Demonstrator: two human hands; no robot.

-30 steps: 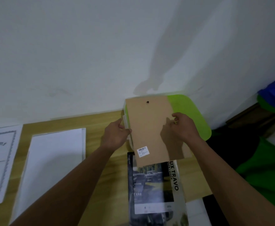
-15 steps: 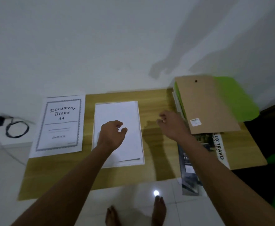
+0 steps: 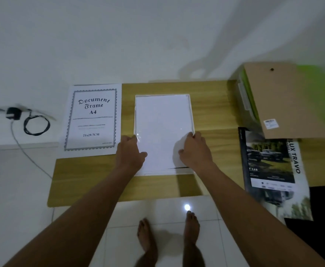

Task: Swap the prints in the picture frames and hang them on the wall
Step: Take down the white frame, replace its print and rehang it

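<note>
A white picture frame lies flat in the middle of the wooden table, with a blank white sheet inside it. My left hand grips its left edge near the lower corner. At the right side, my right hand holds the frame's edge with its fingers on the white sheet. A "Document Frame A4" print lies to the left, hanging over the table's left edge. A brown backing board rests at the far right. A car poster print lies below that board.
A green box sits under the brown backing board at the table's right end. A black charger with a coiled cable lies on the white ledge at the left. The wall stands just behind the table. My bare feet are on the tiled floor.
My hands let go of the brown backing board at the right, moved left across the table and took hold of the white frame's two sides. My view swung left and down.
</note>
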